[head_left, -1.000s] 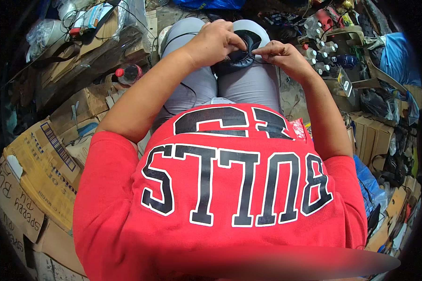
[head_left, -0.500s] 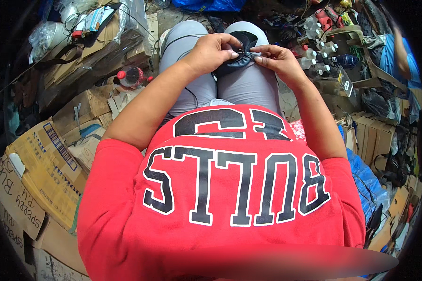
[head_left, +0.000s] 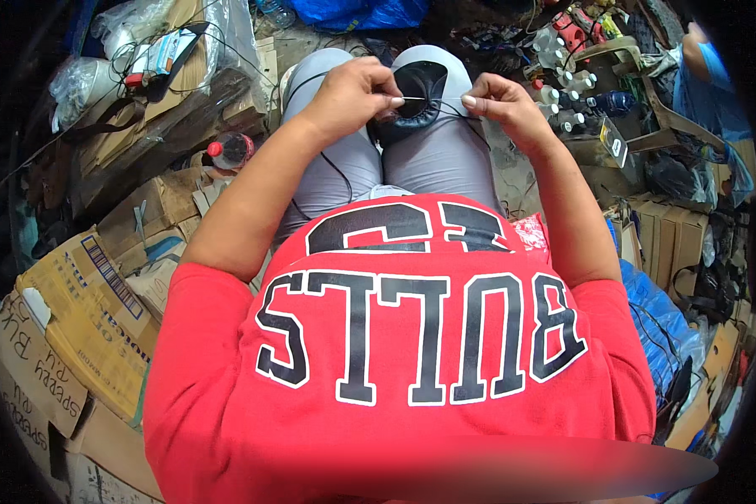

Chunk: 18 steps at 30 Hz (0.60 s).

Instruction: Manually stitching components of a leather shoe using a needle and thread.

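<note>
A black leather shoe upper (head_left: 412, 120) with a gathered, stitched edge rests across my thighs near the knees. My left hand (head_left: 359, 92) pinches one end of a thin pale thread (head_left: 433, 100) above the shoe's left side. On the other side my right hand (head_left: 502, 102), thumb and fingertips pressed together, grips the thread, which runs taut between both hands over the shoe. A dark cord (head_left: 341, 171) trails loosely over my left thigh. Whether a needle is in the fingers is too small to tell.
A bottle with a red cap (head_left: 231, 151) lies left of my legs, near flattened cardboard (head_left: 92, 315). To the right are several small bottles (head_left: 563, 101), a wooden frame piece (head_left: 680, 126) and blue plastic sheeting (head_left: 651, 323). Another blue sheet (head_left: 357, 13) lies ahead.
My hands were close together at the shoe's stitched edge. They have drawn apart, left hand leftward and right hand rightward, and the thread now stretches between them.
</note>
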Tool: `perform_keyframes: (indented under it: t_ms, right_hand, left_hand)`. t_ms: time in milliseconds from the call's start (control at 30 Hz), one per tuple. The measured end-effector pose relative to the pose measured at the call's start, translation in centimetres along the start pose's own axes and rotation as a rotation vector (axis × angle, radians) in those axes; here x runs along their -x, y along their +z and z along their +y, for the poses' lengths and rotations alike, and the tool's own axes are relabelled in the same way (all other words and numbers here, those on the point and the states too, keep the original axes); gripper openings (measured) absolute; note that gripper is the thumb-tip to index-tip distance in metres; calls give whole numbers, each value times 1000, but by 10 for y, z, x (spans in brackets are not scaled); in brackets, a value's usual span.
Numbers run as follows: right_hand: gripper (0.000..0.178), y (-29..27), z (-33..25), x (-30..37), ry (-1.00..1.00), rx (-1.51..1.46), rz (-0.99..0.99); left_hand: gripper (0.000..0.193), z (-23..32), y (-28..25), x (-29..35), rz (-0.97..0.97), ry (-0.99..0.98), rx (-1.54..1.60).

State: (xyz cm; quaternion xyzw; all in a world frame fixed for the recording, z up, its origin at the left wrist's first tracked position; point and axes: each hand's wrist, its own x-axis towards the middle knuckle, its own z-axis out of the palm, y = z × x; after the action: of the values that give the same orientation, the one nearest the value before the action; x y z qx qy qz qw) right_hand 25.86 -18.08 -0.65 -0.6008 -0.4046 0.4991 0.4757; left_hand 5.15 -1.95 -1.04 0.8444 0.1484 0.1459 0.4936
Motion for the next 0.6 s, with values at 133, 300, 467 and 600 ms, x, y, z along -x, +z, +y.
perform_keyframes:
  t_ms: [133,300,467,600]
  right_hand:
    - [16,4,8,1,4,-28,13]
    - [16,4,4,14,-19,277,53]
    - [14,-15,-20,28,-117,165,51]
    - [16,-42,-12,-3,-198,655,278]
  left_hand:
    - [8,5,1,0,-54,-74,-70]
    - [13,19,8,-8,-192,-148,-111]
    - [14,17,5,-9,-167,-49,-246]
    - [13,23,12,-18,-197,86,-338]
